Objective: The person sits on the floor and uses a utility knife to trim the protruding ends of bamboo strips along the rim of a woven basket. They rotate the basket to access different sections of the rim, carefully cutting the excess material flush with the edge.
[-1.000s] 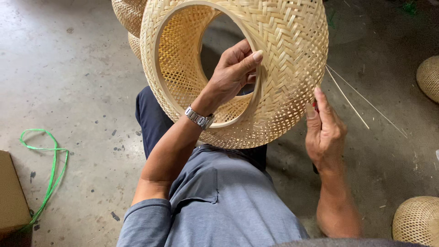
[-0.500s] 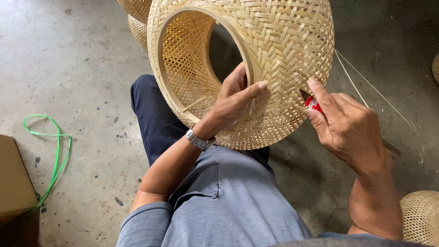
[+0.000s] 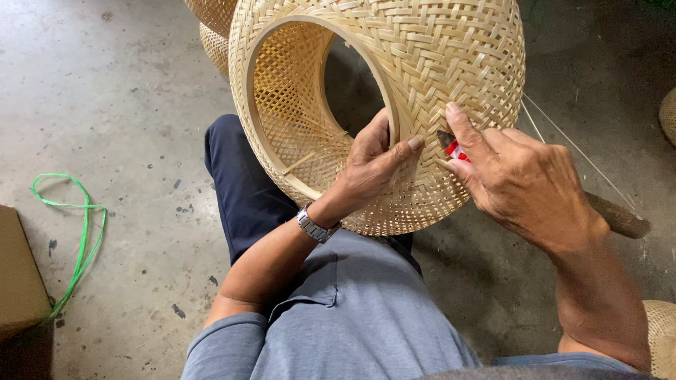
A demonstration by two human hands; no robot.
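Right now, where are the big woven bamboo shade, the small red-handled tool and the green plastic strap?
Big woven bamboo shade (image 3: 451, 63), head view, outer weave.
Small red-handled tool (image 3: 456, 150), head view, red handle.
Green plastic strap (image 3: 83, 243), head view, loop's right side.

I wore the only camera on my head, and it looked steeply down over my chest and lap toward the concrete floor (image 3: 105, 91). It sat close: my left hand (image 3: 370, 165) and right hand (image 3: 517, 183) filled the middle of the frame, with the woven bamboo shade (image 3: 422, 63) cut off at the far edge. My grey shirt (image 3: 352, 317) took the near edge. At the left the view reached a green strap (image 3: 77, 232) and a cardboard box (image 3: 21, 281). No second view shared the scene.
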